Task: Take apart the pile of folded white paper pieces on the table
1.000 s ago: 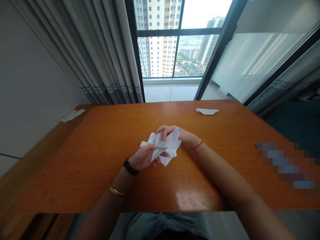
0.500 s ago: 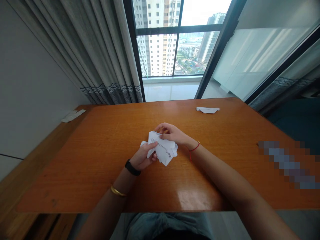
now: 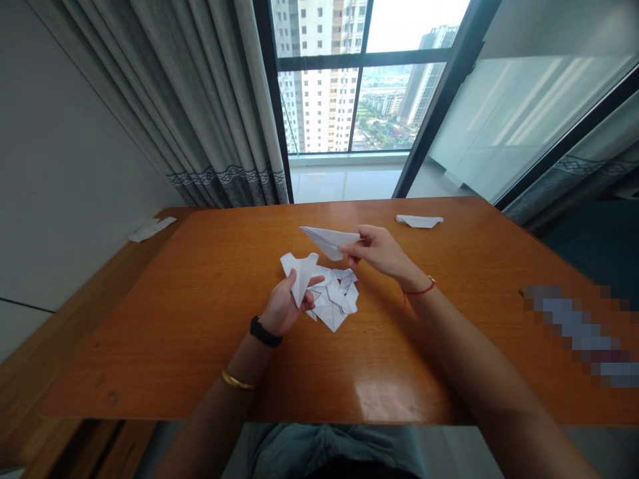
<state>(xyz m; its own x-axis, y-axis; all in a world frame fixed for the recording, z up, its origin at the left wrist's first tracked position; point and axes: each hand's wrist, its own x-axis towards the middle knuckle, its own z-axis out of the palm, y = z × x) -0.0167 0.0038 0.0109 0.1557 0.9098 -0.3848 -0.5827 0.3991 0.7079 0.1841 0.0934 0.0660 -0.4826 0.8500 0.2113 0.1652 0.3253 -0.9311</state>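
Observation:
Between the thumb and fingers of my right hand is a white paper plane, its pointed nose facing left above the table. My left hand pinches a folded white paper under its thumb; its exact shape is partly covered by the fingers. Beside my left fingers, a pile of folded white papers lies on the wooden table, overlapping one another. I cannot tell whether the left fingertips touch this pile.
A flat folded white paper rests near the table's far edge. Another whitish paper lies on the wooden ledge at the far left. A blurred-out item sits at the right. Curtains and a window stand beyond the table.
My right hand has lifted a paper plane up from the papers and moved right. My left hand now holds one folded paper apart, and the pile beneath shows more.

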